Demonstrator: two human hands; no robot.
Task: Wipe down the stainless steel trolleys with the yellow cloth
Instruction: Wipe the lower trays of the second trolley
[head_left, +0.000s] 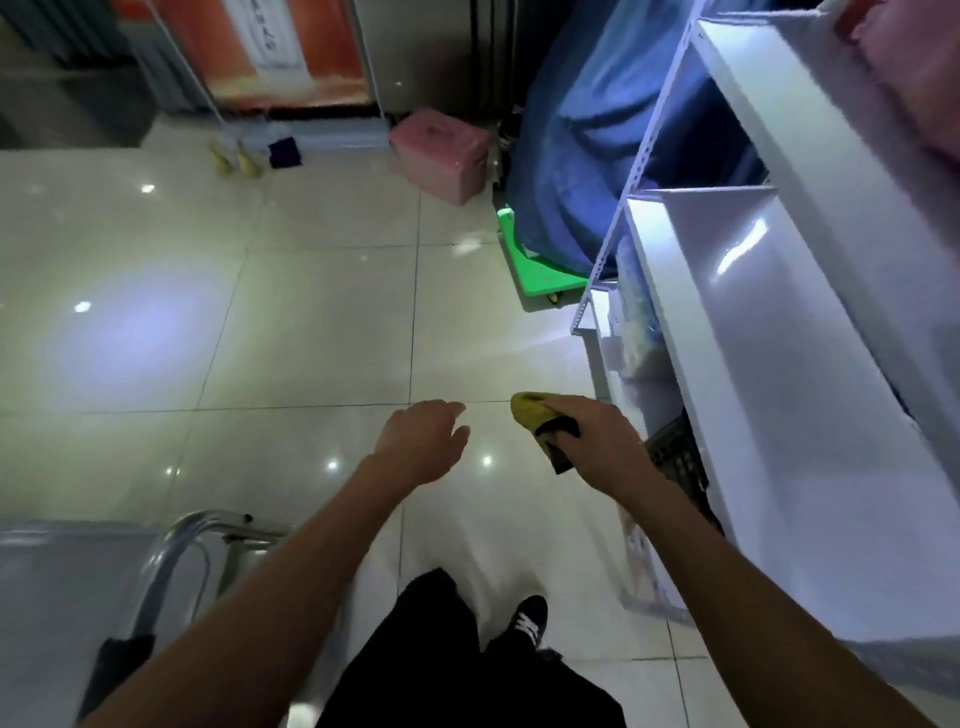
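Right hand (597, 441) grips yellow cloth (532, 410); left hand (423, 441) seemingly loose, outstretched.

Head camera, looking steeply down

One wide-angle view from the person's head faces forward and down over both forearms to the tiled floor (311, 322), shelf (810, 364) close at right.
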